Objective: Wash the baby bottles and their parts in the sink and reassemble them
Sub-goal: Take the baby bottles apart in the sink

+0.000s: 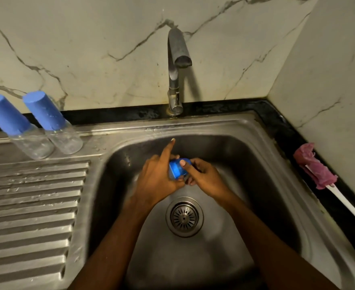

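Left hand (pixel 157 176) and right hand (pixel 203 176) both grip blue cap (pixel 177 169) over sink (pixel 256 147); advise seating threads squarely, turning gently.

Blue cap (pixel 177 168) over sink basin (pixel 256 164), possibly on bottle; two capped bottles (pixel 46 130) upright on drainboard.

No readable txt, labels, nos. or signs anywhere.

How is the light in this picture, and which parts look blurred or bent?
Head view: dim, warm light; the faucet throws a soft shadow on the wall to its right; glare on the wet sink rim; both hands slightly motion-blurred; wide-angle lens tilts the two capped bottles outward.
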